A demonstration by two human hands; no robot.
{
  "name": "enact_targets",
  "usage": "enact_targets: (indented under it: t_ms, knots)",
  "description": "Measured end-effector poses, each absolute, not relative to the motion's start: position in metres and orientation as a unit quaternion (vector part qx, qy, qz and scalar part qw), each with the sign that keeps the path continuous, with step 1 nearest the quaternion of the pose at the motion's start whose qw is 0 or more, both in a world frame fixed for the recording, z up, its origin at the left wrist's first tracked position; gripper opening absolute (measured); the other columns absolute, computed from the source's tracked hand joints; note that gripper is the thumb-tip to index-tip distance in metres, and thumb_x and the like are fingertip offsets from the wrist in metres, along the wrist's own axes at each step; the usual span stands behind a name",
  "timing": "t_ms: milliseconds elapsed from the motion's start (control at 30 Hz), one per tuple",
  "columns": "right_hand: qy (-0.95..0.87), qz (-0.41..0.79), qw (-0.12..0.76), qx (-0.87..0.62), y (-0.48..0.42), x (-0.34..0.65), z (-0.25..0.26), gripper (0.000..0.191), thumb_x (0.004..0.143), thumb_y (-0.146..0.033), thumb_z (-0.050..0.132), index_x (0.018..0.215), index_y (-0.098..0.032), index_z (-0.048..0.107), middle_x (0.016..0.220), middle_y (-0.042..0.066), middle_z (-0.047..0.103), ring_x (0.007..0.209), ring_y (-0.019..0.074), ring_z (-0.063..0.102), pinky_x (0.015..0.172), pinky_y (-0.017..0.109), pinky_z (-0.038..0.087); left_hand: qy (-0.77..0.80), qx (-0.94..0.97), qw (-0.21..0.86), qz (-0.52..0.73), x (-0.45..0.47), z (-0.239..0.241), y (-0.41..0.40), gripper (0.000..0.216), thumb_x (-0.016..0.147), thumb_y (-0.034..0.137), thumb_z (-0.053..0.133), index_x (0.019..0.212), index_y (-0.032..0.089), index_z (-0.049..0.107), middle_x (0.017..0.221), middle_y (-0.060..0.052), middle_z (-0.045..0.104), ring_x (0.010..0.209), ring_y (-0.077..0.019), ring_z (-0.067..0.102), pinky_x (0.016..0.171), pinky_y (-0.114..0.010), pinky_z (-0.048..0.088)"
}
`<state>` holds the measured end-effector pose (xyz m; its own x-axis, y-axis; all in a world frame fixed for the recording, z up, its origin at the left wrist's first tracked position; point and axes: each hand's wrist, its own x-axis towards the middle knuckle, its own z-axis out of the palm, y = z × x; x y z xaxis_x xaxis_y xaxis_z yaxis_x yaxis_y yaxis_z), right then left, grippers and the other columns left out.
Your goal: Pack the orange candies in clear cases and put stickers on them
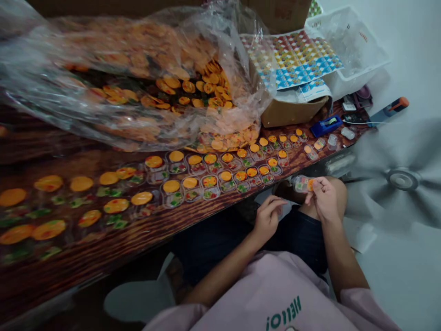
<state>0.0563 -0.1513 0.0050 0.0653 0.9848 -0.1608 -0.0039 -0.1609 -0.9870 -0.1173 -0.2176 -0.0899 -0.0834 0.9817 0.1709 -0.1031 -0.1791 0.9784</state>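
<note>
My right hand point(324, 196) grips a small clear plastic case point(300, 184) over my lap, with an orange disc and green bits showing inside. To its left, my left hand point(268, 217) is closed, its fingers curled together; whatever lies between them is too small to make out. It is apart from the case. Along the table edge stand rows of similar open clear cases point(211, 187), several of them with an orange disc in one half and green or red bits in the other.
A large clear bag point(138, 124) full of orange discs lies at the back. Printed sheets point(292, 57) rest on a cardboard box point(292, 112). Nearby are a white basket point(361, 69), a blue tape dispenser point(325, 126) and a spinning fan point(401, 179) at the right.
</note>
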Motion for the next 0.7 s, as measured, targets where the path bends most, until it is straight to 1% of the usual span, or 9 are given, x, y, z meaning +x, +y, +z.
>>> enact_targets:
  t_ms: [67,167,233,300,367,433,467,567,700]
  knots:
    - [-0.423,0.549,0.469,-0.547,-0.166,0.047,0.0,0.05,0.081,-0.067,0.078,0.085,-0.023,0.053,0.054,-0.008,0.062,0.032,0.0099,0.052,0.03,0.019,0.038,0.444,0.511,0.426,0.601,-0.12,-0.063,-0.215,0.033,0.105,0.03,0.047,0.102,0.021,0.078,0.096,-0.007,0.07,0.08,-0.0156,0.066,0.075,-0.03,0.053]
    - [-0.408,0.573,0.463,-0.539,-0.179,0.038,-0.007,0.05,0.083,-0.069,0.075,0.087,-0.023,0.054,0.049,-0.009,0.059,0.026,0.0072,0.042,0.028,0.017,0.032,0.452,0.498,0.409,0.617,-0.119,-0.033,-0.214,0.033,0.103,0.044,0.056,0.108,0.019,0.077,0.095,-0.007,0.07,0.085,-0.0186,0.067,0.075,-0.03,0.052]
    - [-0.418,0.58,0.467,-0.521,-0.185,0.037,-0.007,0.047,0.086,-0.067,0.073,0.095,-0.024,0.056,0.053,-0.01,0.062,0.028,0.0068,0.043,0.031,0.018,0.038,0.464,0.496,0.398,0.616,-0.116,-0.021,-0.216,0.032,0.097,0.049,0.066,0.102,0.018,0.077,0.091,-0.006,0.069,0.08,-0.017,0.065,0.071,-0.028,0.05]
    - [-0.445,0.591,0.464,-0.487,-0.19,0.038,-0.003,0.044,0.088,-0.061,0.075,0.106,-0.025,0.058,0.062,-0.008,0.067,0.035,0.0085,0.052,0.039,0.021,0.049,0.487,0.488,0.383,0.615,-0.114,-0.015,-0.218,0.026,0.095,0.043,0.071,0.09,0.019,0.075,0.084,-0.003,0.067,0.073,-0.0141,0.061,0.066,-0.025,0.047]
    - [-0.47,0.609,0.451,-0.453,-0.194,0.042,0.003,0.042,0.089,-0.053,0.079,0.113,-0.025,0.059,0.071,-0.005,0.072,0.047,0.0113,0.063,0.052,0.027,0.059,0.498,0.48,0.368,0.621,-0.114,-0.012,-0.22,0.023,0.097,0.036,0.07,0.083,0.018,0.072,0.081,-0.002,0.066,0.073,-0.0133,0.061,0.067,-0.025,0.047]
    - [-0.48,0.626,0.439,-0.43,-0.2,0.045,0.01,0.036,0.089,-0.047,0.08,0.11,-0.024,0.062,0.077,-0.002,0.076,0.055,0.0138,0.069,0.062,0.032,0.064,0.482,0.483,0.358,0.637,-0.115,-0.011,-0.223,0.022,0.098,0.034,0.069,0.082,0.018,0.07,0.082,-0.002,0.066,0.076,-0.0139,0.062,0.069,-0.025,0.048]
    - [-0.48,0.633,0.436,-0.423,-0.203,0.047,0.012,0.033,0.089,-0.046,0.081,0.105,-0.023,0.064,0.079,-0.001,0.077,0.055,0.0144,0.07,0.063,0.034,0.065,0.471,0.487,0.355,0.645,-0.116,-0.01,-0.225,0.022,0.098,0.033,0.069,0.082,0.018,0.07,0.083,-0.003,0.066,0.077,-0.0142,0.062,0.07,-0.026,0.048]
    - [-0.487,0.622,0.445,-0.422,-0.214,0.05,0.016,0.029,0.089,-0.047,0.079,0.09,-0.021,0.066,0.076,0.0,0.077,0.046,0.0131,0.065,0.054,0.033,0.063,0.433,0.492,0.356,0.666,-0.117,-0.009,-0.231,0.021,0.098,0.034,0.069,0.083,0.018,0.068,0.085,-0.003,0.063,0.077,-0.0138,0.061,0.068,-0.025,0.047]
    - [-0.584,0.499,0.441,-0.464,-0.224,0.056,0.027,0.018,0.094,-0.041,0.075,0.094,-0.023,0.075,0.067,-0.001,0.074,0.045,0.0131,0.063,0.047,0.028,0.057,0.403,0.506,0.374,0.665,-0.119,-0.004,-0.238,0.018,0.101,0.034,0.064,0.093,0.019,0.07,0.092,-0.005,0.065,0.082,-0.0151,0.063,0.071,-0.027,0.05]
